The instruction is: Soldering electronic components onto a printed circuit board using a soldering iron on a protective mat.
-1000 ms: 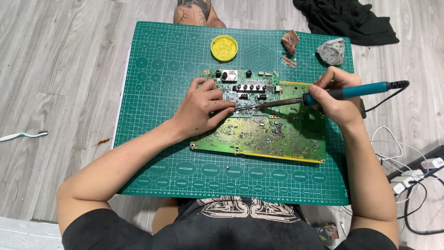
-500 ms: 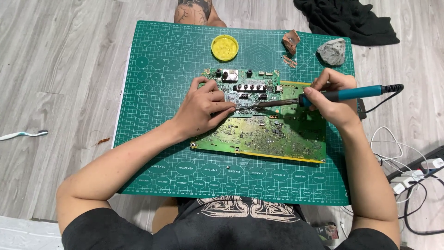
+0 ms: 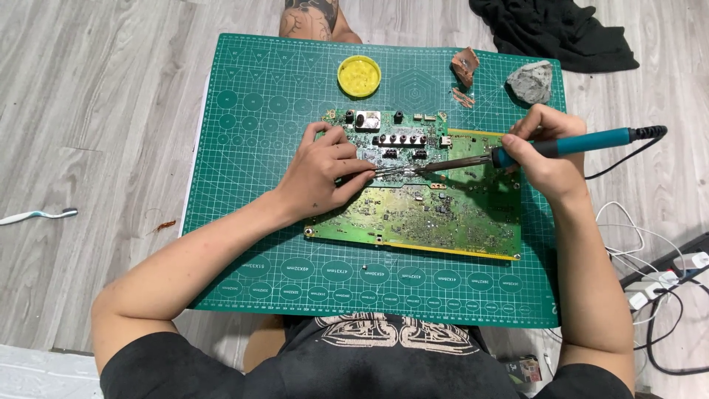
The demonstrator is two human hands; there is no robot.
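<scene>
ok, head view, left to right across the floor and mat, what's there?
White toothbrush → small reddish scrap → left hand → yellow round lid → copper-coloured piece → right hand holding the teal soldering iron → white power strip.

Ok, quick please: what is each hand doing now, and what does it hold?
Left hand: closed, pinching tweezers against the circuit board.
Right hand: closed around the soldering iron.

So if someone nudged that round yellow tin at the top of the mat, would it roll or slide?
The yellow tin lies flat and low on the green cutting mat, so it would probably slide, not roll. It looks small and shallow, likely light. The mat's matte surface may grip it somewhat.
</scene>
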